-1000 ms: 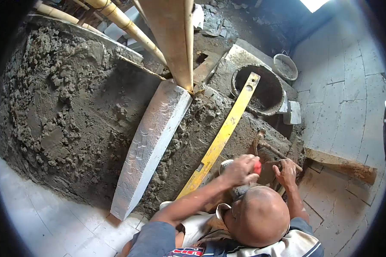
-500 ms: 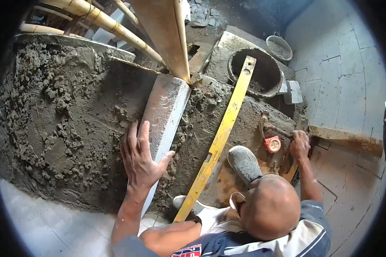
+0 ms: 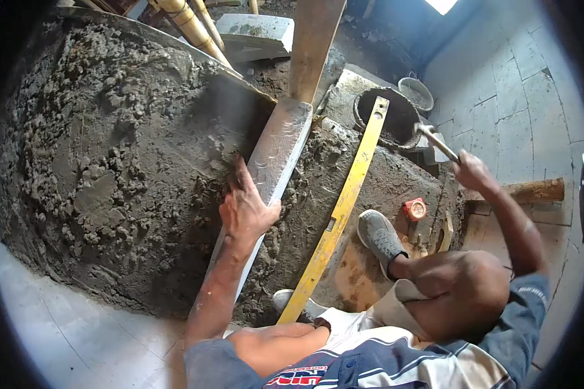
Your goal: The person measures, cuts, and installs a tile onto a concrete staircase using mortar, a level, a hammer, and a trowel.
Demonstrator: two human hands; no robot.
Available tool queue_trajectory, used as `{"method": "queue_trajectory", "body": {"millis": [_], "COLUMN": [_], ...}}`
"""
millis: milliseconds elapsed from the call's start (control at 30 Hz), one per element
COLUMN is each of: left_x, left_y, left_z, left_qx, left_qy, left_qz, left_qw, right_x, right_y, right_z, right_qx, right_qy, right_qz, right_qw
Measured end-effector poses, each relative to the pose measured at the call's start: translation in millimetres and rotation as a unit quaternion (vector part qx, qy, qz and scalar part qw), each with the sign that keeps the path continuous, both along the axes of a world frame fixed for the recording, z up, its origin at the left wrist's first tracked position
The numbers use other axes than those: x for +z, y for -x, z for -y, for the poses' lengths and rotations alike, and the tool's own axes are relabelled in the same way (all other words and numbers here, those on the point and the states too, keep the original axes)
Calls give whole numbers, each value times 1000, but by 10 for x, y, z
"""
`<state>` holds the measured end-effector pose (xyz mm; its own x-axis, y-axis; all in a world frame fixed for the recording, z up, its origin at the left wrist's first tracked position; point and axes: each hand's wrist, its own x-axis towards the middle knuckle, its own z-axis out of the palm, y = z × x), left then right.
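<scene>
I see the left hand (image 3: 245, 209) spread wide and pressed flat on the long grey block (image 3: 274, 162) at mid-frame, fingers reaching onto the wet mortar (image 3: 110, 162) that fills the left half of the picture. The block runs diagonally from lower centre up toward a wooden plank (image 3: 315, 42) at the top. The right hand (image 3: 474, 174), at right of centre, is closed around the handle of a hammer (image 3: 435, 141), raised with its head near the dark bucket (image 3: 396, 117) in the upper right. Between the two hands a yellow spirit level (image 3: 344, 204) lies slanted along the mortar bed. Just right of it I see a grey shoe (image 3: 379, 236) and a small red tape measure (image 3: 414, 209).
</scene>
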<state>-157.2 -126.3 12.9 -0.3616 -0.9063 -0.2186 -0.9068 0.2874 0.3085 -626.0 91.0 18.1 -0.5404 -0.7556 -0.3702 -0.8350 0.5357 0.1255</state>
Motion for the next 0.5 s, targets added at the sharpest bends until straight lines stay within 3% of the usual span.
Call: {"method": "queue_trajectory", "body": {"millis": [33, 133, 167, 233, 267, 300, 333, 400, 433, 467, 500], "left_x": [-22, -75, -200, -135, -127, -130, -133, -117, -106, -105, -103], "left_y": [-5, 2, -37, -26, -34, -30, -31, -54, -30, -21, -15], "left_z": [-5, 10, -15, -3, -9, 3, 7, -20, 6, -1, -6], "left_qx": [-2, 6, -17, -9, -4, 1, 3, 1, -2, 1, 0], "left_qy": [3, -13, 66, 35, 39, 29, 16, 11, 12, 13, 14], "left_qz": [-3, 35, 18, 4, 4, 3, 4, 8, 7, 15, 18], "left_qw": [1000, 999, 998, 999, 999, 1000, 1000, 1000, 1000, 1000, 1000], "right_x": [-17, 85, -65, -244, -567, -942, -956, -1201, -1222, -1425, -1320], "right_y": [83, -530, -749, -1305, -1628, -1992, -2420, -2991, -3215, -3347, -3498], "right_z": [104, 783, 909, 1037, 948, 927, 916, 902, 945, 949, 1024], "right_qx": [39, -136, -210, -169, -247, -384, -445, -529, -545, -506, -536], "right_qy": [48, 52, 50, 57, 175, 229, 272, 297, 321, 360, 368], "right_qz": [51, 273, 331, 434, 521, 587, 642, 686, 681, 692, 649], "right_qw": [997, 951, 919, 883, 798, 675, 562, 402, 369, 369, 395]}}
